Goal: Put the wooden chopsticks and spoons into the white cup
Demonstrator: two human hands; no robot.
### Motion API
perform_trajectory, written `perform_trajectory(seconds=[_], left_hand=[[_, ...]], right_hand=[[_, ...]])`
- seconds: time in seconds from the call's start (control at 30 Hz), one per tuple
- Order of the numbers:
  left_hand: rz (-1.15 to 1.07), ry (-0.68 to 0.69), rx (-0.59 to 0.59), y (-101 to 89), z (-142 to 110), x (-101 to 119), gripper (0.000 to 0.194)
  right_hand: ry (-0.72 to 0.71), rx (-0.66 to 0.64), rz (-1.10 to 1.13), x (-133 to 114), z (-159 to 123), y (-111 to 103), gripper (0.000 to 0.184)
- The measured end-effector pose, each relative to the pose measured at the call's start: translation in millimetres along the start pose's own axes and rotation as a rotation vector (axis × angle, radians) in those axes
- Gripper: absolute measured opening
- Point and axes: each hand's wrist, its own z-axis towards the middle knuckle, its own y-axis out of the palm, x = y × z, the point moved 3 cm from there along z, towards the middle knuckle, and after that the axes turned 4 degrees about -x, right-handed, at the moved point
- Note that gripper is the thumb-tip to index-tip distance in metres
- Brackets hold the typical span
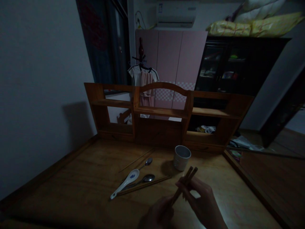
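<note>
Chopsticks [177, 194]: long axis slanting away rightward, between both hands
Left hand [160, 210]: closed around near ends
Right hand [205, 197]: pinching farther up, nearer cup [180, 161]

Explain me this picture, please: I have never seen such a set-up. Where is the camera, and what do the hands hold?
There is no machine here, only a person's bare left hand and right hand. One camera, worn on the head, looks forward and down. Both hands hold two brown chopsticks, with the ends pointing up and away. On the wooden desk lie a white porcelain soup spoon with a blue mark, two metal spoons and more chopsticks. Beyond the hands, a metal-looking cup stands upright.
</note>
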Motion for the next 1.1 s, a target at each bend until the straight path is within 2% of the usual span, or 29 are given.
perform_trajectory(seconds=[0.3, 0.47, 0.5, 0.6, 0.8, 0.87, 0.93, 1.03, 1.1], left_hand=[[0.234, -0.070, 0.072, -4.6, -1, -2, 0.034], [0.321, 0.044, -0.128, -1.1, 7, 5, 0.027], [0.340, 0.061, -0.148, -1.0, 8, 4, 0.028], [0.360, 0.102, -0.113, -2.6, 9, -4, 0.028], [0.339, 0.062, -0.108, -1.6, 11, -6, 0.026], [0.315, 0.046, -0.141, 0.0, 11, -5, 0.027], [0.240, 0.033, -0.150, 1.3, 9, -6, 0.028], [0.088, 0.003, -0.092, 1.5, 7, -12, 0.032], [-0.003, -0.062, -0.130, 3.1, 8, -16, 0.038]], right_hand=[[0.075, -0.024, 0.040, 8, -1, -2, 0.019], [0.055, -0.092, 0.053, 3, 5, -2, 0.017], [0.054, -0.114, 0.057, 1, 7, -1, 0.016], [0.047, -0.163, 0.066, -8, 10, 2, 0.013], [0.018, -0.186, 0.039, -17, 8, 6, 0.014], [0.016, -0.190, 0.040, -16, 6, 5, 0.013], [0.019, -0.196, 0.055, -16, 4, 4, 0.013], [0.020, -0.215, 0.084, -17, 2, 1, 0.013], [0.012, -0.245, 0.100, -19, 1, 0, 0.014]])
